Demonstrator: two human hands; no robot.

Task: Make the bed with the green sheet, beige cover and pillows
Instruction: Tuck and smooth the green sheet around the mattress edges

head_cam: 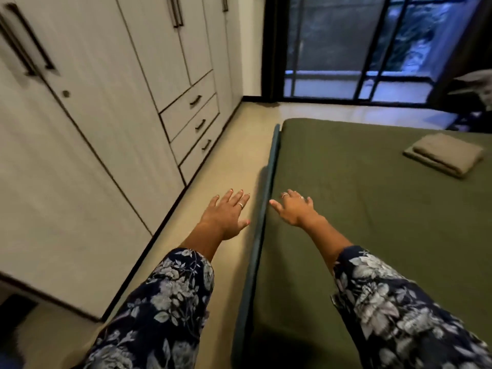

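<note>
Neither hand has a grip on anything. Both are stretched forward with fingers straight and spread. Her left hand (226,213) hangs palm-down over the strip of beige floor (229,161) beside the bed, just off the mattress edge, a ring on one finger. Her right hand (294,209) reaches over the near edge of the bed, palm down, low over the green sheet (359,209); whether the fingers actually touch the cloth I cannot tell. It wears rings too. Both arms come out of dark sleeves (165,302) printed with pale flowers.

From the head view, the green sheet is spread flat over the mattress, fairly smooth, with a few faint creases toward the right. A dark bed frame rail (269,195) runs along its left side, between the sheet and the floor. Farther up the bed, toward the right, the beige cover (444,154) lies folded into a neat rectangle on top of the sheet, well apart from both hands.

To the left stands a long run of pale wardrobe doors (101,102) with dark bar handles, and a stack of three drawers (191,123) set into it low down. Beyond the foot of the bed is a dark-framed glass door (359,49), bluish outside. At the far right edge something pale and blurred shows, too unclear to name.
</note>
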